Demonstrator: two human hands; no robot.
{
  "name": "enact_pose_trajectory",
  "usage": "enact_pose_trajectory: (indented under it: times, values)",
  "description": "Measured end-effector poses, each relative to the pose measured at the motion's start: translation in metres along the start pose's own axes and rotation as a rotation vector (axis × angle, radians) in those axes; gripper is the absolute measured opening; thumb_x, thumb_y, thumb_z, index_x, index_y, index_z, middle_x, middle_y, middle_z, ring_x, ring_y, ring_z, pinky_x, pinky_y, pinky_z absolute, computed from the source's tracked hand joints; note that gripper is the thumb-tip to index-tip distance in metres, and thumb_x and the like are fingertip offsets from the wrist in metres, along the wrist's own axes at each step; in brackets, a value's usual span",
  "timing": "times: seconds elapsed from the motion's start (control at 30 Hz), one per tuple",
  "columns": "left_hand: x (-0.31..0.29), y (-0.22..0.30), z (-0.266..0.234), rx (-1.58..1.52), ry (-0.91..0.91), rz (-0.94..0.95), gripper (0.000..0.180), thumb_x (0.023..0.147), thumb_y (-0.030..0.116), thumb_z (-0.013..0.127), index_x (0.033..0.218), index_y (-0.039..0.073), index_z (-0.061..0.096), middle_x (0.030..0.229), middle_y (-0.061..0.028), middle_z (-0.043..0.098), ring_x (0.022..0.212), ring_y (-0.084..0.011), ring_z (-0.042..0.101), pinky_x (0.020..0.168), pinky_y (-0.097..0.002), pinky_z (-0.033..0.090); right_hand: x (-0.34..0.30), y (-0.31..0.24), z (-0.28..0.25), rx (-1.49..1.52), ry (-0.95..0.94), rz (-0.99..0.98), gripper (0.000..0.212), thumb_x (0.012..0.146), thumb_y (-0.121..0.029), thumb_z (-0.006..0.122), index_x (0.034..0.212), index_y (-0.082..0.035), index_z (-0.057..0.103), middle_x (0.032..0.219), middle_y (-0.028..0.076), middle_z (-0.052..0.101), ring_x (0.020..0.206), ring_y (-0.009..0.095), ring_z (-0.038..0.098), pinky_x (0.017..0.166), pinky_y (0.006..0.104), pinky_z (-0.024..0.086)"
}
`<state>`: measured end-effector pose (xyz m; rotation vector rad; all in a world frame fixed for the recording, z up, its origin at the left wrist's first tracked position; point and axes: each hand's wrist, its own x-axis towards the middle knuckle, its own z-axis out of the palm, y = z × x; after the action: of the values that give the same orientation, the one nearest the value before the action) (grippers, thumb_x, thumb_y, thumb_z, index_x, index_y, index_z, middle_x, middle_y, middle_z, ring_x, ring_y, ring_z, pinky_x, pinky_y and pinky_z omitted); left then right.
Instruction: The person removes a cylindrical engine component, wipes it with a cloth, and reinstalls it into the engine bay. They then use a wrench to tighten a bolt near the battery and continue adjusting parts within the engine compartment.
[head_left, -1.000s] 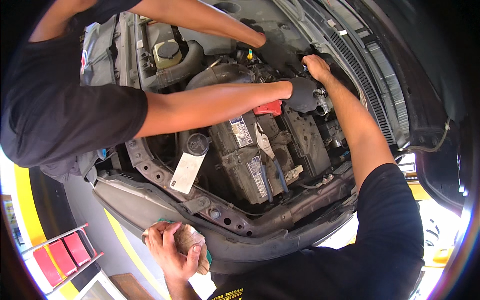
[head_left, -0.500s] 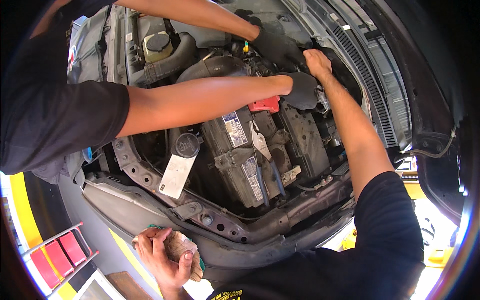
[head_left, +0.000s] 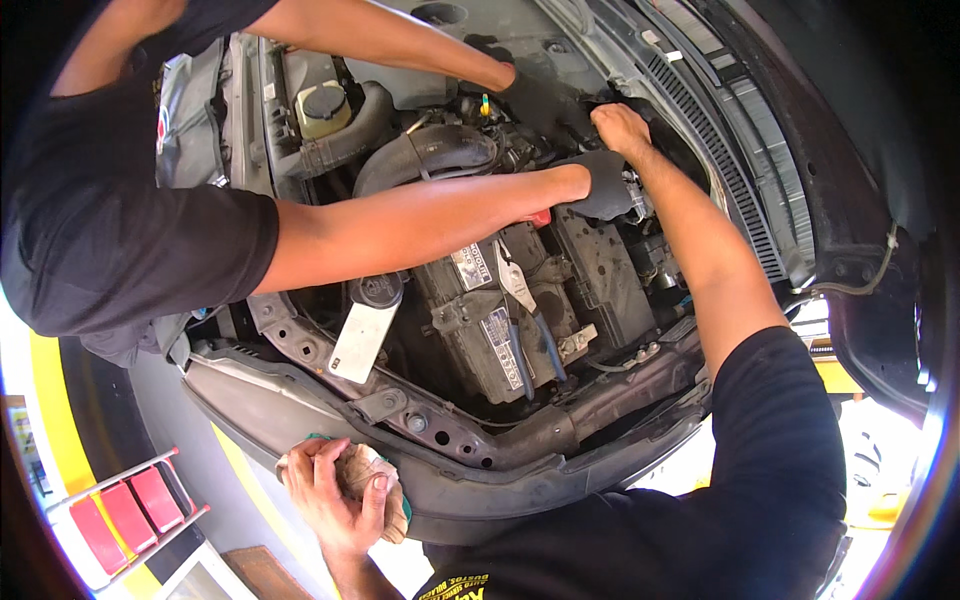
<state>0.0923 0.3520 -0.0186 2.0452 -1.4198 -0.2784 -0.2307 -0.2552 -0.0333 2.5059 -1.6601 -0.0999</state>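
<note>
Over car engine [head_left: 440, 152]: holding out right hand [head_left: 622, 128], hiding fingertips, cannot tell if pinching. By car edge [head_left: 470, 497]: holding cloth [head_left: 374, 478] in left hand [head_left: 328, 497] with bent fingers, likely feeling soft, light; best gripping middle.

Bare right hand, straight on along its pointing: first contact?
Probably the co-worker's upper hand in a black fabric-like glove, just up-left of the bare right hand; depth unclear, might pass above or below.

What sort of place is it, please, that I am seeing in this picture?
Probably a car repair workshop: an engine bay is exposed, pliers lie on the battery in it, and the person's left hand holds a crumpled cloth.
</note>
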Motion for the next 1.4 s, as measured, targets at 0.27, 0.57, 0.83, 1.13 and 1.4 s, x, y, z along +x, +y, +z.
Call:
enact_pose_trajectory:
  times: [0.27,0.57,0.83,1.13,1.4]
  values:
    - [-0.002,0.003,0.0,-0.007,-0.009,-0.049,0.06,0.087,0.06,0.059,0.109,0.005,0.063,0.103,-0.0183,0.057,0.096,-0.0362,0.054,0.088,-0.0464,0.039,-0.006,-0.028,-0.006,0.097,0.123,0.163,0.044,0.093,-0.034,0.039,0.111,-0.007,0.07,0.123,0.014,0.067,0.116,0.036,0.061,0.097,0.0494,0.048]
    - [0.005,0.001,-0.001,0.021,-0.009,0.006,0.056,0.084,0.058,0.064,0.109,0.008,0.064,0.102,-0.0149,0.06,0.098,-0.0343,0.056,0.087,-0.046,0.038,0.002,0.0,-0.012,0.1,-0.042,0.019,0.047,0.091,-0.041,0.041,0.108,-0.009,0.072,0.12,0.019,0.068,0.114,0.038,0.062,0.098,0.0495,0.047]
    - [0.005,0.002,0.001,0.0,-0.03,0.0,0.054,0.087,0.054,0.062,0.109,0.005,0.063,0.103,-0.0171,0.059,0.098,-0.0357,0.055,0.088,-0.0478,0.039,-0.011,-0.014,0.002,0.101,0.153,0.077,0.047,0.093,-0.039,0.039,0.112,-0.011,0.072,0.122,0.015,0.068,0.116,0.035,0.062,0.099,0.0494,0.048]
    - [0.005,0.0,0.005,0.019,-0.01,0.05,0.048,0.086,0.05,0.065,0.107,0.007,0.064,0.1,-0.0152,0.06,0.096,-0.035,0.056,0.088,-0.0472,0.039,0.005,-0.001,-0.002,0.156,0.01,-0.02,0.026,0.09,-0.024,0.048,0.095,-0.007,0.067,0.108,0.015,0.07,0.107,0.037,0.064,0.09,0.0491,0.05]
    - [0.006,0.007,0.002,-0.014,-0.043,-0.011,0.041,0.085,0.038,0.067,0.104,0.002,0.061,0.102,-0.0165,0.061,0.099,-0.0367,0.055,0.091,-0.0471,0.04,-0.021,-0.035,-0.016,0.162,0.099,0.152,0.052,0.093,-0.047,0.042,0.122,-0.016,0.071,0.13,0.015,0.065,0.124,0.032,0.059,0.106,0.0457,0.045]
